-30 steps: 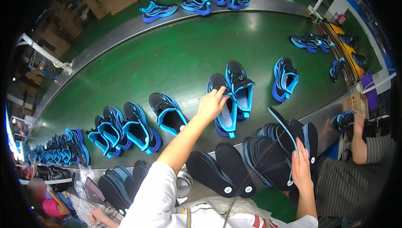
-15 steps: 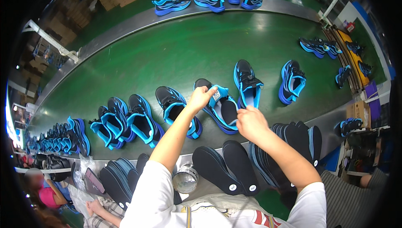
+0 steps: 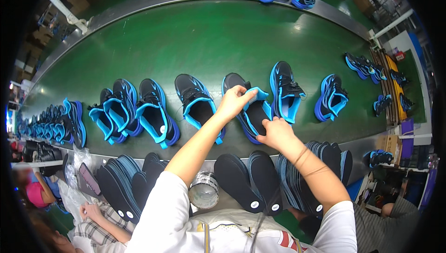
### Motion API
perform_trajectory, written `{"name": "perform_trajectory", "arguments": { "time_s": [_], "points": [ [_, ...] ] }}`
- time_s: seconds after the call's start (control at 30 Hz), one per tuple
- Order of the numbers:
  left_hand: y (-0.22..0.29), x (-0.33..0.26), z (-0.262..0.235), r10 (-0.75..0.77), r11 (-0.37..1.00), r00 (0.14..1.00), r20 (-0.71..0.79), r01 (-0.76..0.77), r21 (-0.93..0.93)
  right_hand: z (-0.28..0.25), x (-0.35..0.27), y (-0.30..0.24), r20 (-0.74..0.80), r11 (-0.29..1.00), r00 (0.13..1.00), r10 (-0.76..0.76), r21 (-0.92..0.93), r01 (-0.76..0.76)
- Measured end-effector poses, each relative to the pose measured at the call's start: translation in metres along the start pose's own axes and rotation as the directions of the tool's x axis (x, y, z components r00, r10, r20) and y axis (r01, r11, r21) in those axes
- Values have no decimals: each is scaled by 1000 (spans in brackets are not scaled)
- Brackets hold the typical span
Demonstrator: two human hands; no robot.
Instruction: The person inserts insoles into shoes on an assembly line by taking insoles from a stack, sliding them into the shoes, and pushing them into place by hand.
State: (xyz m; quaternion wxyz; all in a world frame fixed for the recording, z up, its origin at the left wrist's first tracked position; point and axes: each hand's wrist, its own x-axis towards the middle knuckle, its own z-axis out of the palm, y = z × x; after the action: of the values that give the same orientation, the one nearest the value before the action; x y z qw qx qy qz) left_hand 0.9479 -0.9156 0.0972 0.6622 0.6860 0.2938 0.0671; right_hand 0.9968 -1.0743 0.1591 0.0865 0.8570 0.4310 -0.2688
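Observation:
A black and blue sneaker [image 3: 231, 80] lies on the green belt with its heel toward me. My left hand [image 3: 234, 103] pinches its light-blue tongue and holds it up from the opening. A black insole [image 3: 256, 113] lies inside the shoe, its heel end by my right fingers. Around the heel of the same sneaker closes my right hand [image 3: 278, 133], fingers at the opening and thumb lower on the heel. Just right stands a sneaker with a pale inside [image 3: 281, 78]; to the left is one with a dark inside [image 3: 189, 85].
Stacks of black insoles [image 3: 232, 176] lie along the metal near edge, beside a clear round container [image 3: 203, 191]. More sneakers [image 3: 151, 95] line the belt [image 3: 139, 43] on both sides. Several others sit on the far metal ledge [image 3: 172, 7]. Another person's hand [image 3: 93, 212] is at lower left.
The insole has gone deeper into the sneaker, and my right hand has come round its heel. My left hand keeps hold of the tongue. The whole view has shifted slightly.

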Motion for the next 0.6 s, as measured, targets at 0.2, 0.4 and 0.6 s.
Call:
{"name": "perform_trajectory", "arguments": {
  "time_s": [0.2,0.4,0.6],
  "points": [
    [-11,2,-2,96,993,995,-29,-93,70,8,27,19,-30,935,939,-343,85,344],
    [-8,1,2,106,979,994,-19,-101,180,47,57,12,-265,931,892,-365,-108,349],
    [-9,-3,-4,77,975,997,5,-76,209,35,60,1,94,886,947,-306,-336,320]
  ]
}}
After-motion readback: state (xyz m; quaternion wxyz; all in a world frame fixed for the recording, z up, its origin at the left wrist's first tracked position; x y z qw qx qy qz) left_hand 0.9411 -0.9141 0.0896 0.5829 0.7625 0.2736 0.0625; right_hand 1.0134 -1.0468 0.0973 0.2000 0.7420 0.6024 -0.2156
